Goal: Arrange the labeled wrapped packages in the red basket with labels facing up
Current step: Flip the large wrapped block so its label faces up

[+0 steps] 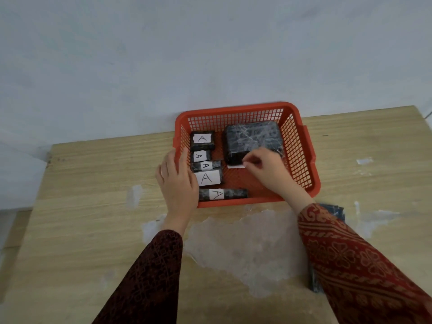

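My right hand [261,164] has its fingers [251,160] pinched on the near edge of the big package [252,139], at a white label strip [236,166] poking out underneath, so that label looks face down. The package sits in the far right of the red basket [301,146], long axis running left-right. Left hand [177,181] is flat and open on the basket's left rim, holding nothing. Five small packages [207,177] line the left side, A labels up. Right hand is nearer; flip probably comes next.
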`<action>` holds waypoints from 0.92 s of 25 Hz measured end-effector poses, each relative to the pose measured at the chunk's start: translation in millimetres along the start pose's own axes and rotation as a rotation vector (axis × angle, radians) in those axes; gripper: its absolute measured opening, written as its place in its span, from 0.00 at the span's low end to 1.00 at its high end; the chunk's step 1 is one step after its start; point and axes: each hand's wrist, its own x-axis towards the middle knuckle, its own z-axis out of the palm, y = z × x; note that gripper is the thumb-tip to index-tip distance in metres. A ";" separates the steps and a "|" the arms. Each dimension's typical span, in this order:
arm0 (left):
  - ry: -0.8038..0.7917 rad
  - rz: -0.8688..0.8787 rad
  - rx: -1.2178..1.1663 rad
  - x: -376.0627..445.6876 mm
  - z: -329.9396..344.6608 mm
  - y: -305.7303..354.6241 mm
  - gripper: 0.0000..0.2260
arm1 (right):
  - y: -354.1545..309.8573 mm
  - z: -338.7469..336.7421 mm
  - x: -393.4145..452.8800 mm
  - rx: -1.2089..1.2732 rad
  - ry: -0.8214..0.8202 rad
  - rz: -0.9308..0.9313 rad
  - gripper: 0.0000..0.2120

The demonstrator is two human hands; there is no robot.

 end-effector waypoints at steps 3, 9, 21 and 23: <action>-0.034 0.072 0.051 7.1 5.8 17.0 0.18 | 29.5 -33.6 3.9 0.031 0.277 0.202 0.10; -0.479 0.065 0.041 29.8 50.9 71.9 0.25 | 43.9 -31.7 12.3 0.143 -0.035 0.301 0.39; -0.267 -0.319 -0.728 47.6 37.8 90.4 0.23 | 30.3 -58.3 10.6 0.092 0.302 0.127 0.24; -0.230 -0.301 -0.742 42.4 39.7 90.6 0.22 | 30.7 -62.7 17.5 0.082 0.349 0.140 0.19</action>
